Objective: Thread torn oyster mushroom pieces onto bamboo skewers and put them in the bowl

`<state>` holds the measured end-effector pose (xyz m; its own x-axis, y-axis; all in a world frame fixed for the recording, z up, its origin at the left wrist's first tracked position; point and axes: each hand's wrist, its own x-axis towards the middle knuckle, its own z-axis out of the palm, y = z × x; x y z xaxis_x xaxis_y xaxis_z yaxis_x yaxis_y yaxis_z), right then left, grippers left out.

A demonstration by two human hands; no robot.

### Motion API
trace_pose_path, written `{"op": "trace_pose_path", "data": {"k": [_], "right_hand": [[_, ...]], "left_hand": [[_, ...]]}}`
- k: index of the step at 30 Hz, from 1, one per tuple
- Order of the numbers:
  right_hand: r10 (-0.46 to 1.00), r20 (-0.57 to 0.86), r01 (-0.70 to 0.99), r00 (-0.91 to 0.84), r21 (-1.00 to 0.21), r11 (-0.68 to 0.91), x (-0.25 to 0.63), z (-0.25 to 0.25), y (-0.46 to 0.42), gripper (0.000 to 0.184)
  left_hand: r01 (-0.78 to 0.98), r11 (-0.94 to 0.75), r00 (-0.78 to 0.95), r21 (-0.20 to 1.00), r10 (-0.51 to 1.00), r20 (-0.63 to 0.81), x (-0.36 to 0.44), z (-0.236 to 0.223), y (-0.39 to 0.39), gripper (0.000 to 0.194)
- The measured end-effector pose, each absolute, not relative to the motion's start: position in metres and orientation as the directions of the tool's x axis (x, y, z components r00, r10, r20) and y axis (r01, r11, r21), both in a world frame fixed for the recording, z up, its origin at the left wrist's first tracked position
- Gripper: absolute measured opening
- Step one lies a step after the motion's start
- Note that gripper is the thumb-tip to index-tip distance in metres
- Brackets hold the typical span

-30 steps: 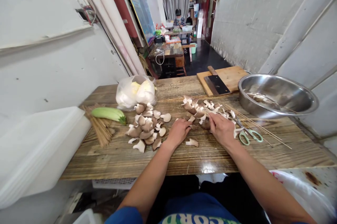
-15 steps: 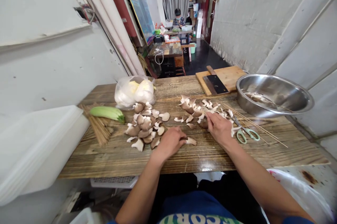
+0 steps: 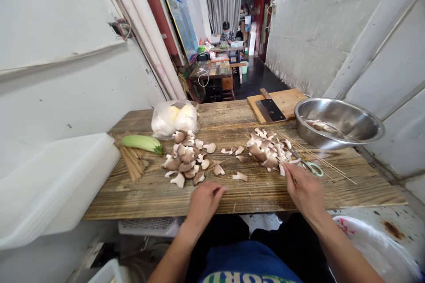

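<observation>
My left hand (image 3: pixel 206 199) hovers over the table's near edge, fingers curled together and nothing showing in them. Beyond it lies a pile of brown and white oyster mushrooms (image 3: pixel 187 155), with a loose mushroom strip (image 3: pixel 240 176) to the right. My right hand (image 3: pixel 304 188) is closed in a pinch at the near right of a long bunch of torn mushroom pieces (image 3: pixel 265 149). A thin bamboo skewer seems to run through this bunch to my fingertips, mostly hidden by the pieces. Green-handled scissors (image 3: pixel 314 168) lie just beyond my right hand, partly covered.
Loose skewers (image 3: pixel 332 168) lie at the right, by a steel bowl (image 3: pixel 338 141) holding more mushrooms. A cleaver (image 3: pixel 271 110) rests on a cutting board (image 3: pixel 288 101). Leftward are a bag of white lumps (image 3: pixel 175 120), a green gourd (image 3: pixel 142 143), a skewer bundle (image 3: pixel 133 163) and stacked white trays (image 3: pixel 56 181).
My right hand has moved right and nearer me, and the torn mushroom bunch has shifted right with it. My left hand has drawn back from the loose strip, which stays on the table.
</observation>
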<state>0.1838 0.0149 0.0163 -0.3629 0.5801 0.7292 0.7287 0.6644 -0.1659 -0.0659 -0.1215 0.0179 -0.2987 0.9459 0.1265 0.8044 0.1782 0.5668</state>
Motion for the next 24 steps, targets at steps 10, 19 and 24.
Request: {"op": "trace_pose_path", "data": {"k": [10, 19, 24], "right_hand": [[0.642, 0.707, 0.729, -0.295, -0.268, 0.630, 0.231, -0.020, -0.047, 0.023], [0.646, 0.696, 0.739, -0.312, -0.250, 0.626, 0.237, -0.031, -0.055, 0.022], [0.665, 0.675, 0.733, -0.319, -0.269, 0.624, 0.231, -0.033, -0.056, 0.025]], "left_hand": [[0.820, 0.350, -0.459, 0.452, 0.875, 0.155, -0.083, 0.004, -0.107, 0.033], [0.901, 0.259, -0.335, 0.347, 0.925, 0.179, -0.076, 0.021, -0.081, 0.029], [0.932, 0.076, -0.147, 0.355, 0.973, 0.178, -0.067, 0.025, -0.036, 0.026]]}}
